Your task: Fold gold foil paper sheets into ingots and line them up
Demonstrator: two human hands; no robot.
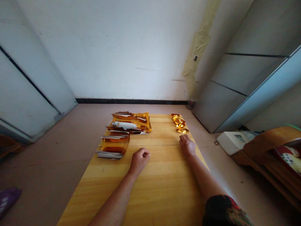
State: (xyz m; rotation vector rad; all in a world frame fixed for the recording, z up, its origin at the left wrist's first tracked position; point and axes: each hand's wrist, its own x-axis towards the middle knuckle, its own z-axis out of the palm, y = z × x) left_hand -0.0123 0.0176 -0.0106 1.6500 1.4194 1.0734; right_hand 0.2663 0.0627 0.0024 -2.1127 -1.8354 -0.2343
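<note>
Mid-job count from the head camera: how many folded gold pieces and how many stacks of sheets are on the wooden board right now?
Folded gold foil pieces: 3 (they overlap, so there could be more)
Stacks of gold-and-white sheets: 2 (individual sheets too many to count)
Total: 5

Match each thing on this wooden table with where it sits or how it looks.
Things:
1. Left hand
2. Right hand
3. Folded shiny gold foil pieces
4. Stacked gold-and-white paper sheets

Places and states:
A. In a short row near the far right edge of the pale wooden table
B. Curled, just right of the stacks
C. Piled along the table's left edge
D. Curled, just below the gold pieces

Pairs: 1-B, 2-D, 3-A, 4-C
</note>
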